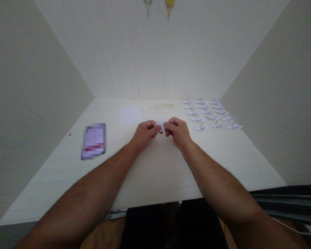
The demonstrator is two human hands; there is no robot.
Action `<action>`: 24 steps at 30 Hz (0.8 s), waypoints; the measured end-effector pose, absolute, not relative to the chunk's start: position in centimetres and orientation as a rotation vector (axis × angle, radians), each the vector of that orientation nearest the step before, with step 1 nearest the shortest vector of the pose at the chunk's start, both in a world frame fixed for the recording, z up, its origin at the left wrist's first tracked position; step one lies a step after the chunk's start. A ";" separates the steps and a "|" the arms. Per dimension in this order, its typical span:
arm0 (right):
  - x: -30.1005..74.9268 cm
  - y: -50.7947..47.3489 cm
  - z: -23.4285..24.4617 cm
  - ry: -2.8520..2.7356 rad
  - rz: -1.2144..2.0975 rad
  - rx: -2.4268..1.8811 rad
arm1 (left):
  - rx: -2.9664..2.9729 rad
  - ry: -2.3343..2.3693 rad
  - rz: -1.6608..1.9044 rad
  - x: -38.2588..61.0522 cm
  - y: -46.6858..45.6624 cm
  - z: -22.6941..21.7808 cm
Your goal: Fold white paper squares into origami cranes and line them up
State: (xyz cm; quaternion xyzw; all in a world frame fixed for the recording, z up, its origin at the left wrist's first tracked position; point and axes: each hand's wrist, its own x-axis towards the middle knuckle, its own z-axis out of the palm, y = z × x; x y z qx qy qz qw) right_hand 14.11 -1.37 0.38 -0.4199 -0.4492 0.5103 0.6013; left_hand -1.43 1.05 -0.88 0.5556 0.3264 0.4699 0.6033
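Between my two hands, above the middle of the table, is a small piece of white paper [160, 125]. My left hand [146, 133] pinches its left side between thumb and fingers. On the right side, my right hand [177, 129] grips it the same way. My fingers cover much of the paper, so its exact folds cannot be made out. Just beyond my left hand lies a flat stack or sheet of white paper [131, 114]. Several folded white paper cranes [207, 112] stand in rows past my right hand.
A blurred-out phone or tablet-like object [93, 141] lies on the left of the white table [155, 176]. Near the left edge is a small red spot [69, 134]. Walls enclose the table at the back and both sides. Two hanging items, one yellow [169, 3], are on the back wall.
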 end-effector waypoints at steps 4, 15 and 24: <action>14.3 -1.2 0.4 -1.065 1.178 -0.982 | 1.283 0.803 1.107 -1.4 1.2 -0.9; 14.3 -1.2 0.3 -1.061 1.151 -1.034 | 1.471 0.851 1.069 -1.2 0.3 0.1; 14.3 -1.5 0.6 -1.179 1.052 -1.052 | 1.444 0.898 1.160 -1.1 0.6 -0.3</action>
